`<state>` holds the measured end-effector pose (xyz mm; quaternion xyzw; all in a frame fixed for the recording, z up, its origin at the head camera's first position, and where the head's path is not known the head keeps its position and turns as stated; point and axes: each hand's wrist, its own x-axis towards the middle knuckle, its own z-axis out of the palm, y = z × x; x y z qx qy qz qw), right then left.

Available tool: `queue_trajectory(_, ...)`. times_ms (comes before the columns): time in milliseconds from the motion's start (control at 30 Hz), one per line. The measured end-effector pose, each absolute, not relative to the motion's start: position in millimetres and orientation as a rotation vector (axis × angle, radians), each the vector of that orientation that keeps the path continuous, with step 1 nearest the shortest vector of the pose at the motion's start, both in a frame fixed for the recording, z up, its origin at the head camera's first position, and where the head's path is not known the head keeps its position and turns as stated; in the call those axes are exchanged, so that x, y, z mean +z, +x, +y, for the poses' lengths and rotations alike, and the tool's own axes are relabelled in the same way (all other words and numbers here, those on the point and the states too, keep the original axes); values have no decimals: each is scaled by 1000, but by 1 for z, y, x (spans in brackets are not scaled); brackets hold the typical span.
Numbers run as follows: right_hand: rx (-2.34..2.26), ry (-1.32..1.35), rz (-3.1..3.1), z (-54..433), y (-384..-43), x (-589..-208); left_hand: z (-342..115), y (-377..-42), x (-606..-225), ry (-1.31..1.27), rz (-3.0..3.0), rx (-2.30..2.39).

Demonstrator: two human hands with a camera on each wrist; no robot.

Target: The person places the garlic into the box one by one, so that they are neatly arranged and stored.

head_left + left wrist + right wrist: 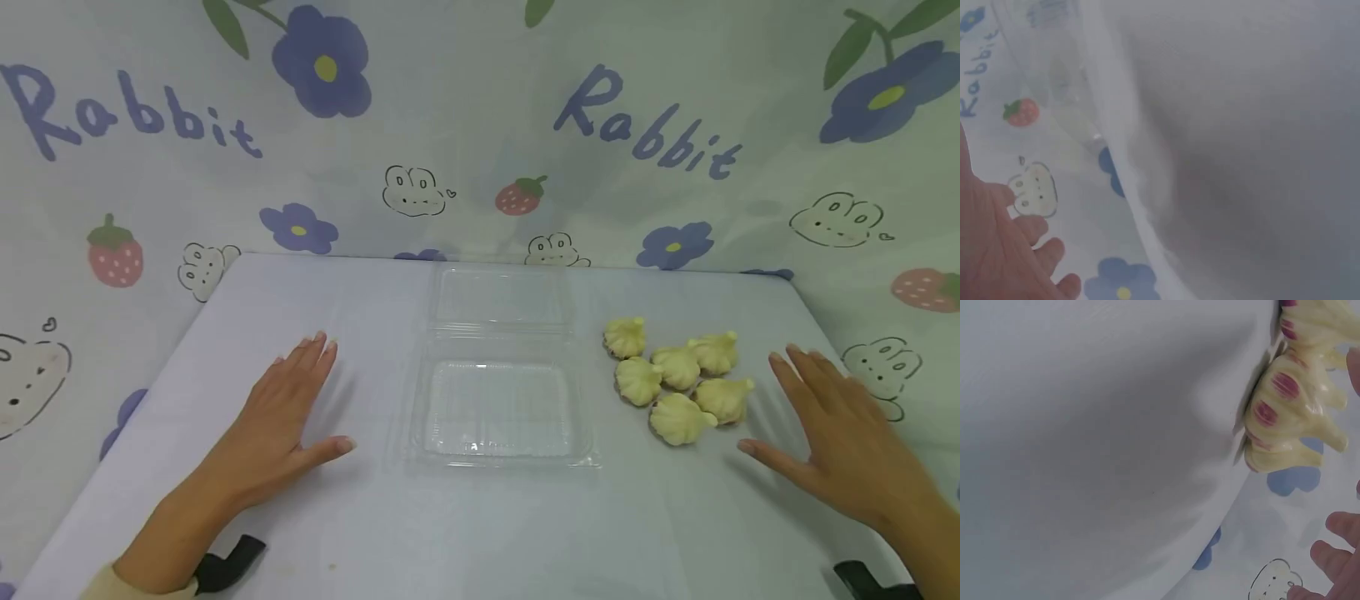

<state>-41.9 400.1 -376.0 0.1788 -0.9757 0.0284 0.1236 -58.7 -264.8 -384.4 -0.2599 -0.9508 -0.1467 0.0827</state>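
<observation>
Both hands hover over the white table with nothing in them. My left hand (273,429) has its fingers extended and thumb apart, to the left of a clear plastic clamshell box (502,457). The box lies with its lid (501,298) folded back toward the wall. On the right, my right hand (847,437) is spread beside a cluster of several garlic bulbs (677,418), its thumb nearest them. In the right wrist view, the garlic bulbs (1288,400) show purple-red patches, and fingertips (1330,557) appear at the right edge. The left wrist view shows the left palm (991,244).
The white tabletop (480,533) reaches back to a patterned cloth (465,100) with rabbits, strawberries and blue flowers, which also hangs along both sides. Black straps (228,567) sit at the wrists. The box stands between the left hand and the garlic.
</observation>
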Motion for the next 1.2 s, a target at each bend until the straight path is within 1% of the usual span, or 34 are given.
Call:
queue_trajectory(267, 210, 547, -2829, 391, -48, -375, -247, -71, -384, -795, -2834, -677)
queue_trajectory(600, 392, 417, -2994, 377, -51, -369, -223, -81, -384, -661, -2952, -878)
queue_trajectory(900, 530, 392, -3038, 370, -57, -371, -207, -84, -389, -605, -2938, -1054)
queue_trajectory(1033, 553, 364, -3058, 367, -61, -372, -201, -89, -390, -548, -2923, -1203)
queue_trajectory(1200, 556, 298, -3086, 366, -64, -374, -195, -93, -391, -430, -2944, -1272)
